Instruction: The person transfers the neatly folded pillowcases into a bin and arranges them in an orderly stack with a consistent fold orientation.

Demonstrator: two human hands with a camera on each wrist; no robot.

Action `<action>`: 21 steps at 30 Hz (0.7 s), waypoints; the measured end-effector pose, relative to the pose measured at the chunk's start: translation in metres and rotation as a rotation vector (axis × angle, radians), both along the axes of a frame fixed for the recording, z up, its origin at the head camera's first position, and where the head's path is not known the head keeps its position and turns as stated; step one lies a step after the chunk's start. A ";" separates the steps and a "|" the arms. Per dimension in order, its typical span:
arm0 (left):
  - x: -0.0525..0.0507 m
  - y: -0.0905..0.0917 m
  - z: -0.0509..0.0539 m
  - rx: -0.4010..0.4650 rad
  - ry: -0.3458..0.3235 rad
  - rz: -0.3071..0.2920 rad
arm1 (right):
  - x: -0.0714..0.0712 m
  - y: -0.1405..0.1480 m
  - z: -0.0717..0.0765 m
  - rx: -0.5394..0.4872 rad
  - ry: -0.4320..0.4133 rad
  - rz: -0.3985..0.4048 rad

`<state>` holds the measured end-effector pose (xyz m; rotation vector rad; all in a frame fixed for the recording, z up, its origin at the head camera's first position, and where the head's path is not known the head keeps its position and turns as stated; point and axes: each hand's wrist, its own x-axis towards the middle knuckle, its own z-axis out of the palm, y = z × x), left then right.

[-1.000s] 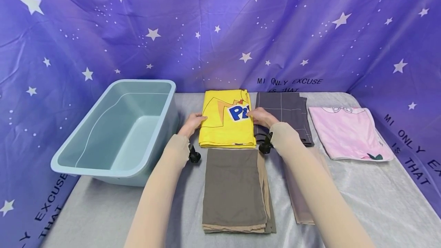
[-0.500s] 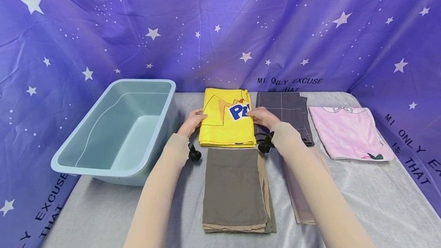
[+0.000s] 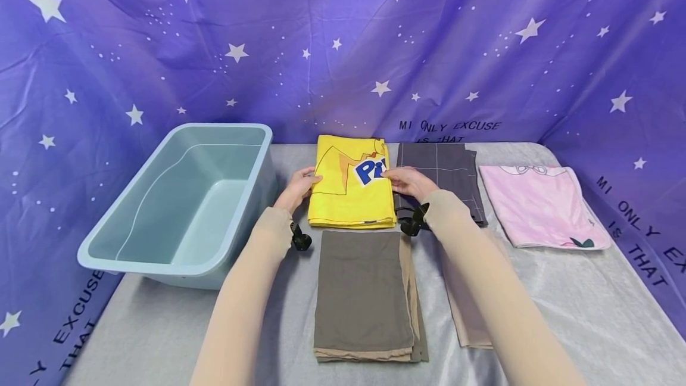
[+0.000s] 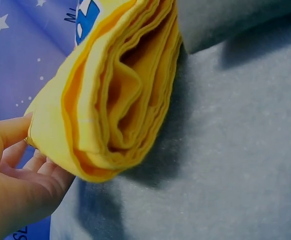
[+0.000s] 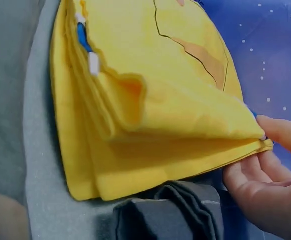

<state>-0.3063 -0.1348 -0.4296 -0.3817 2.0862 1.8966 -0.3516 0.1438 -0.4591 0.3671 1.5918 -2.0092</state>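
From my end, the left hand [image 3: 298, 187] and the right hand [image 3: 411, 183] each pinch a side edge of the folded yellow cloth [image 3: 348, 207], presumably to keep its loose layers together. Thumbs lie on top, fingers beneath; the left sleeve [image 3: 241, 302] and right sleeve [image 3: 493, 290] slant forward and inward. I see the cloth between the blue tub [image 3: 166, 268] and dark checked cloth [image 3: 452, 162], just beyond the grey-brown stack [image 3: 364, 290]; whether it wholly clears the table [image 3: 579, 314], I can't tell.

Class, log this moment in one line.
left hand: pinches yellow cloth, left edge; right hand: pinches right edge; blue tub: left of yellow cloth; gray-brown cloth: nearer the person
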 end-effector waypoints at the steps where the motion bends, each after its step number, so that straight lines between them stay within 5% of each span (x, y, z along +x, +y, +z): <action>1: 0.003 0.001 0.005 0.001 -0.001 -0.008 | 0.003 -0.002 0.004 0.031 0.019 0.000; 5: 0.014 0.003 0.023 -0.003 0.001 -0.021 | 0.027 -0.012 0.039 0.143 0.046 -0.014; 9: 0.012 0.001 0.025 0.011 0.009 -0.009 | 0.043 -0.015 0.065 0.125 0.046 0.003; 16: 0.001 -0.005 0.017 0.040 0.025 0.013 | 0.035 -0.015 0.066 0.112 0.049 -0.002; 21: 0.002 -0.002 0.024 0.021 0.026 0.011 | 0.036 -0.010 0.071 0.097 0.068 -0.009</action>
